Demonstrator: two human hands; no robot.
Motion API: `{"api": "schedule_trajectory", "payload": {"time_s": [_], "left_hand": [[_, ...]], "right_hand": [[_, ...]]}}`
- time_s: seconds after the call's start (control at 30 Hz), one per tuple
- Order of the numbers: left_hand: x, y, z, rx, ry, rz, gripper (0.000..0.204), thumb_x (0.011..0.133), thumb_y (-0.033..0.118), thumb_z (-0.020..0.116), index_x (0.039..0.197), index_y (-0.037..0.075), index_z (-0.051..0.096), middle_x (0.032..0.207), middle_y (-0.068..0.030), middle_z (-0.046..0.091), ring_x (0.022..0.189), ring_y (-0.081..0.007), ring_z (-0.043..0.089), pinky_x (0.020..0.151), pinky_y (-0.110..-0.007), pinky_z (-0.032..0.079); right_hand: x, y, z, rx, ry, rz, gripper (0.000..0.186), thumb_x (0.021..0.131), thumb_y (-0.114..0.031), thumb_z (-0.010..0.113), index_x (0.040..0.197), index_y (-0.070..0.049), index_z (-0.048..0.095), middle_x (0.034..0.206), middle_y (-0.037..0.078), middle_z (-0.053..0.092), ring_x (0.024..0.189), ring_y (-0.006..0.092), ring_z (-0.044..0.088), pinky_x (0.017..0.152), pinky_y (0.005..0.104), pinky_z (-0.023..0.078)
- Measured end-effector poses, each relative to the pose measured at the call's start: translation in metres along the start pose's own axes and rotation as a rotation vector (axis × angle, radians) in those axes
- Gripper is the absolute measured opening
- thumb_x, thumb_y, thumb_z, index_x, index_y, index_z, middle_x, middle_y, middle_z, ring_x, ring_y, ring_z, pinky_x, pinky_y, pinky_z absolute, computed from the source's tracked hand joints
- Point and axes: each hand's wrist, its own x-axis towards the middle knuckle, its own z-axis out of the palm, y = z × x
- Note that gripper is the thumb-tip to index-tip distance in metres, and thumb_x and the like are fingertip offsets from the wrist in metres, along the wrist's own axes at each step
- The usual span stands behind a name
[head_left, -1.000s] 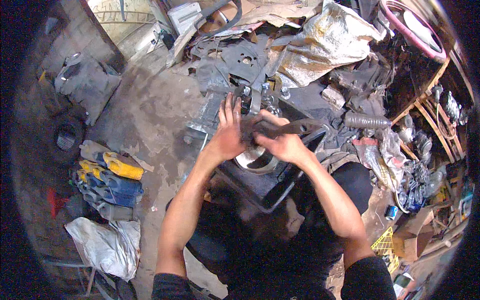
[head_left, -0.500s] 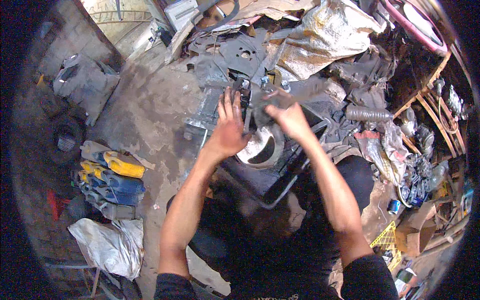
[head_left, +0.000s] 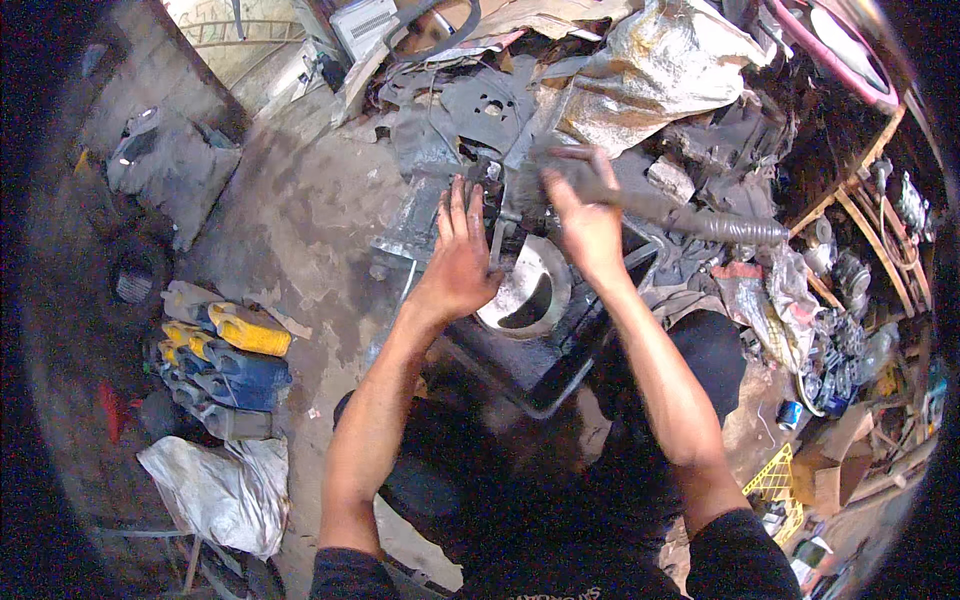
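My left hand lies flat with its fingers stretched forward, resting on the edge of a dark machine part. My right hand is closed around a dark brush-like tool, blurred by motion; its handle seems to extend to the right. The tool is over the dark part, just right of my left fingertips. Nearer to me is a round pale metal ring with a dark crescent opening. It sits on a black, oily rectangular tray or housing between my knees.
Dirty sheets and a dull silvery sack are heaped beyond my hands. A ribbed clear plastic bottle lies to the right, near scattered metal parts. Several jugs with yellow and blue parts and a white sack lie left.
My right hand has shifted slightly with the brush-like tool, whose handle has swung lower toward the bottle. The left hand stays in place.
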Motion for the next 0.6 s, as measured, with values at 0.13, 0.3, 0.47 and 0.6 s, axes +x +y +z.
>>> {"api": "schedule_trajectory", "payload": {"time_s": [0.13,0.3,0.47,0.6], "left_hand": [[0.009,0.005,0.005,-0.016,0.008,0.019,0.111,0.072,0.020,0.078,0.149,-0.014,0.005,0.155,-0.0394,0.000,0.144,-0.0589,0.003,0.118,-0.060,0.014],[0.002,-0.007,0.007,0.024,0.072,0.038,0.109,0.072,0.019,0.077,0.149,-0.014,0.007,0.155,-0.0388,0.004,0.144,-0.0583,0.003,0.119,-0.060,0.014],[0.005,-0.002,0.006,0.100,-0.008,0.044,0.106,0.074,0.018,0.075,0.149,-0.014,0.007,0.155,-0.0390,0.002,0.143,-0.0589,0.005,0.118,-0.060,0.015],[0.003,0.001,0.005,-0.017,0.047,0.023,0.108,0.072,0.016,0.075,0.150,-0.013,0.006,0.155,-0.0396,0.002,0.141,-0.0619,0.006,0.117,-0.061,0.017]], "right_hand": [[-0.010,0.045,0.003,-0.133,-0.067,-0.007,0.035,0.086,-0.017,0.067,0.117,-0.005,0.057,0.102,0.016,0.069,0.099,0.0273,0.067,0.085,0.0399,0.051],[-0.003,0.048,0.003,-0.061,-0.006,0.156,0.033,0.087,-0.015,0.066,0.117,-0.005,0.058,0.099,0.017,0.070,0.094,0.0269,0.069,0.081,0.0378,0.053],[-0.005,0.019,0.010,-0.088,-0.112,-0.072,0.029,0.088,-0.018,0.067,0.114,-0.009,0.057,0.096,0.017,0.070,0.090,0.0320,0.069,0.080,0.0402,0.053],[0.004,0.044,0.000,-0.360,-0.037,0.080,0.030,0.085,-0.013,0.065,0.113,-0.007,0.056,0.094,0.015,0.069,0.089,0.0287,0.069,0.080,0.0395,0.053]]}}
